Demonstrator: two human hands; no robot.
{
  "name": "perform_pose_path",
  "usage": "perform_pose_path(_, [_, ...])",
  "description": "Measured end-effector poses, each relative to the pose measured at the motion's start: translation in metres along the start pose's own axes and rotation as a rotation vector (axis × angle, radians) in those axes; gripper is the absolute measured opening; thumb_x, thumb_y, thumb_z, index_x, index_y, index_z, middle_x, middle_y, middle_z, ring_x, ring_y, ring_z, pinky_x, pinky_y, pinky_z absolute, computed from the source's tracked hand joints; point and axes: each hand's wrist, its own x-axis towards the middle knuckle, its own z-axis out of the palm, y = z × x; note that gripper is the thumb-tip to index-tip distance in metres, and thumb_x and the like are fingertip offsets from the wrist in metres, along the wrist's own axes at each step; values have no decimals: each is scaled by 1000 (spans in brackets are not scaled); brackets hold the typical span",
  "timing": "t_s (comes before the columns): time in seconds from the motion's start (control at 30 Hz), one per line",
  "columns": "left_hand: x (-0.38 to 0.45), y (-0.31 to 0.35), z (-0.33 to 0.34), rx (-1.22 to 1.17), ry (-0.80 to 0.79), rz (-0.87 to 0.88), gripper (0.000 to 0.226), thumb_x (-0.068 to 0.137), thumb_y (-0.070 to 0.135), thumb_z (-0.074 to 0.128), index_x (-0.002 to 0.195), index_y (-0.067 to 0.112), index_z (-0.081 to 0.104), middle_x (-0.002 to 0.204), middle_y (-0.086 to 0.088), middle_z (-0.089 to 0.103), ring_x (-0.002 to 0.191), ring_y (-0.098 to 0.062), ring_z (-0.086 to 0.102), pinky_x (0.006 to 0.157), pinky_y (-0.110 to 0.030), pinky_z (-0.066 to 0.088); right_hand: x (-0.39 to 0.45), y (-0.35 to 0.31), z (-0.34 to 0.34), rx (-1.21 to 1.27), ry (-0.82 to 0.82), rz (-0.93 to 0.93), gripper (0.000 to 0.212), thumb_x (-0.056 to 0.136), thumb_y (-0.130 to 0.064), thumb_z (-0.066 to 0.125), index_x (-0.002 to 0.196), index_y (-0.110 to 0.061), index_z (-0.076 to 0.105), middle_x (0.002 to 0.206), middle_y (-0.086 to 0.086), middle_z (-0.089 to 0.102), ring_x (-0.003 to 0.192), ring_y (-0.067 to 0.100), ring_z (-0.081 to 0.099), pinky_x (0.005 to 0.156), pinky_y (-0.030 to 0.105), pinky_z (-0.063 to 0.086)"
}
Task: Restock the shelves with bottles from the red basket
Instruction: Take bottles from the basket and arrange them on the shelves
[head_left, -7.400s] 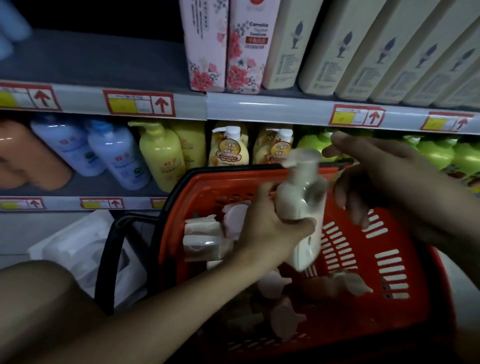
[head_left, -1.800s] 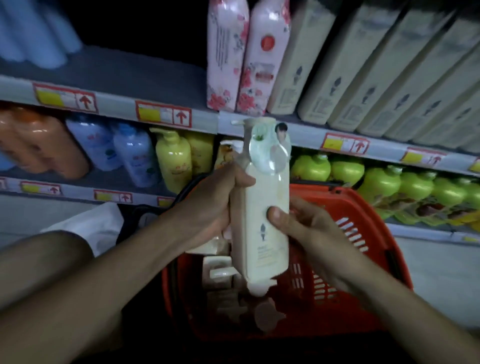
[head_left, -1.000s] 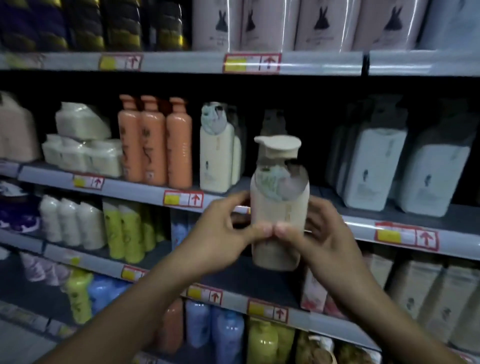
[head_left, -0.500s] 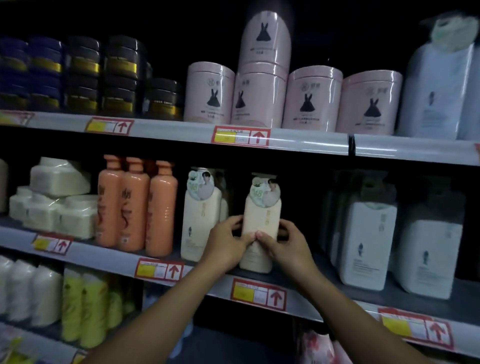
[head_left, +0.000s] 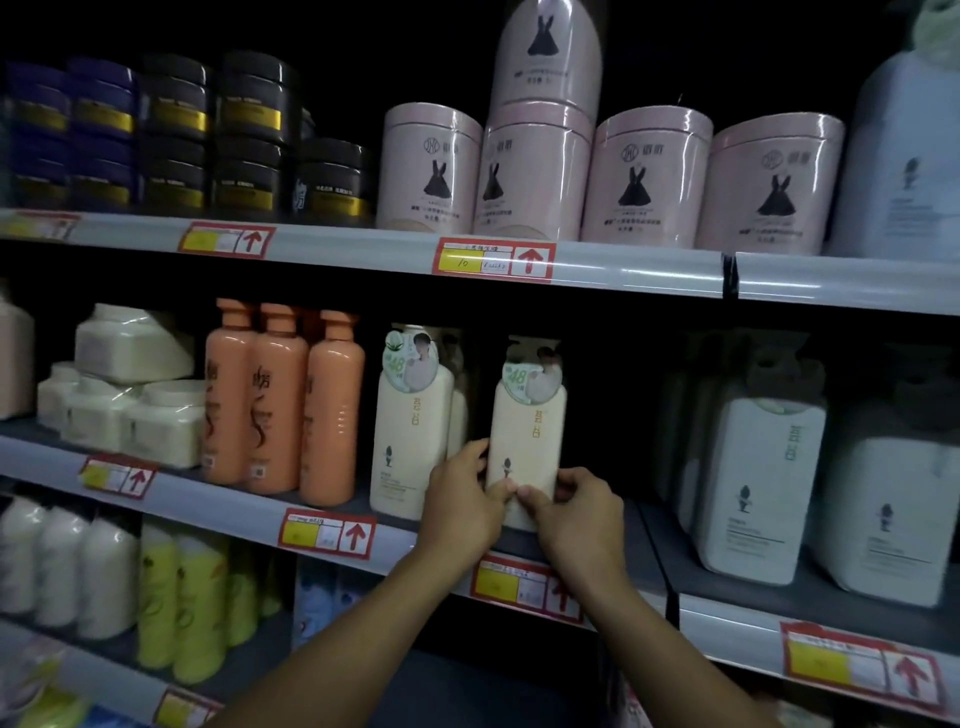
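A cream pump bottle with a round green tag at its neck stands upright on the middle shelf. My left hand grips its lower left side and my right hand grips its lower right side, thumbs meeting on its front. A matching cream bottle stands just to its left, with a small gap between them. The red basket is out of view.
Orange bottles and white tubs fill the shelf's left side. Large white bottles stand to the right, past a dark gap. Pink canisters and dark jars sit on the shelf above. Yellow and white bottles stand below.
The bottle has gone from the basket up to the middle shelf. In the last half second both hands set it deeper on the shelf, beside the matching bottle.
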Motion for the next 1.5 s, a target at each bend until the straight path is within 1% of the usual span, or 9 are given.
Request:
perform_pose_path(0.17, [-31, 10, 1, -26, 122, 77, 44, 89, 17, 71, 131, 24, 58, 125, 3, 64, 113, -12, 63, 98, -37, 55, -26, -8, -21, -19, 98, -204, 49, 93, -31, 67, 137, -15, 54, 124, -1, 58, 109, 6, 49, 90, 19, 37])
perform_pose_path(0.27, [-58, 40, 5, -85, 129, 167, 38, 92, 13, 67, 130, 17, 59, 126, 0, 63, 108, -5, 62, 92, -23, 56, -45, -13, -45, -20, 123, -312, 39, 96, -22, 60, 134, -13, 58, 125, 4, 60, 110, 5, 49, 89, 10, 30])
perform_pose_path(0.37, [-97, 63, 14, -85, 103, 210, 27, 90, 8, 67, 116, 13, 65, 108, 4, 68, 85, 11, 63, 74, -3, 49, -77, -3, -78, -38, 72, -352, 34, 96, -17, 59, 129, -11, 62, 122, 7, 65, 112, 17, 60, 93, 16, 39])
perform_pose_path(0.63, [-310, -56, 65, -36, -357, -90, 27, 81, 8, 68, 97, 30, 63, 91, 6, 72, 82, -9, 71, 74, -24, 56, -269, 167, -172, -249, -316, -85, 14, 92, -19, 66, 105, -17, 68, 100, 3, 70, 89, 17, 68, 77, 27, 52])
perform_pose_path(0.87, [-392, -110, 121, 181, -702, -315, 38, 80, 0, 68, 116, 11, 63, 111, 1, 61, 102, -20, 63, 85, -24, 51, -371, 295, -171, -491, -721, 272, 55, 86, -23, 71, 136, -10, 51, 127, 9, 53, 122, 29, 52, 95, 27, 39])
perform_pose_path(1.1, [-398, -126, 132, 554, -875, -20, 58, 65, 45, 69, 119, 36, 51, 116, 15, 53, 108, -12, 48, 89, -34, 41, -376, 318, -150, -309, -706, 153, 79, 87, -35, 68, 152, -20, 27, 145, -2, 36, 134, 20, 41, 108, 31, 40])
perform_pose_path(1.2, [-405, -115, 143, 589, -866, 35, 62, 69, 48, 69, 126, 42, 43, 120, 21, 53, 114, -10, 47, 91, -35, 35, -361, 331, -143, -231, -754, 129, 94, 85, -40, 71, 158, -25, 15, 161, -8, 24, 142, 14, 30, 115, 32, 33])
perform_pose_path(1.4, [-399, -113, 161, 358, -860, -159, 70, 79, 11, 67, 139, 38, 40, 131, 8, 55, 123, -13, 48, 98, -28, 41, -340, 357, -136, -42, -662, 84, 56, 83, -27, 80, 134, -23, 59, 130, -7, 64, 120, 6, 58, 102, 25, 45])
perform_pose_path(1.5, [-402, -104, 171, 325, -840, -196, 74, 84, 4, 64, 144, 37, 36, 135, 13, 49, 113, -6, 48, 91, -19, 39, -334, 366, -139, -42, -697, 94, 60, 80, -27, 81, 134, -20, 58, 129, -7, 63, 120, 8, 58, 101, 20, 44])
